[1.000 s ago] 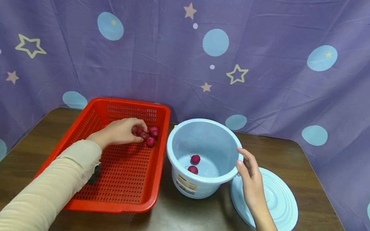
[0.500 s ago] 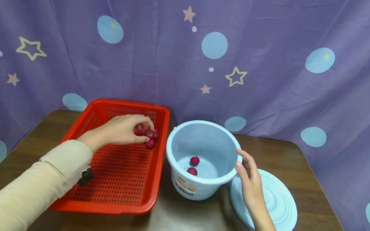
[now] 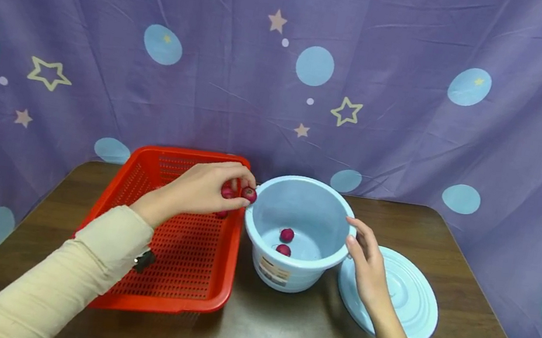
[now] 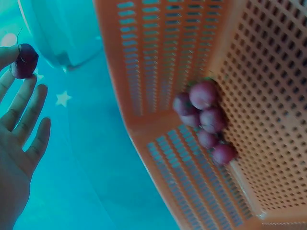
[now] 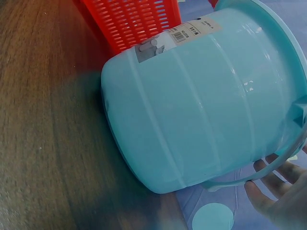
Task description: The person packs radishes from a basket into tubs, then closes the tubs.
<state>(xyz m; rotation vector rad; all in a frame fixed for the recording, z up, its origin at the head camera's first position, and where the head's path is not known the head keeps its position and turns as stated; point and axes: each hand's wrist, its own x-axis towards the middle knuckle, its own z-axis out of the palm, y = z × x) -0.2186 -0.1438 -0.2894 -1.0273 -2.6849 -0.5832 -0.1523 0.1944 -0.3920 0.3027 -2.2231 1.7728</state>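
Dark red and roundish, the bulb (image 3: 248, 194) is pinched between thumb and fingertips of the left hand (image 3: 199, 187), just beside the left rim of the bucket (image 3: 301, 277); whether they touch I cannot tell. The right hand (image 3: 370, 269), fingers loosely extended, touches the opposite rim. The left wrist view shows a cluster of bulbs (image 4: 212, 119) in the basket (image 3: 181, 267), mostly hidden from the head view.

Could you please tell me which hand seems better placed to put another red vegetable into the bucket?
Probably the left hand: it pinches a red vegetable beside the left rim of the bucket. The right hand is at the opposite side, and no vegetable shows in it.
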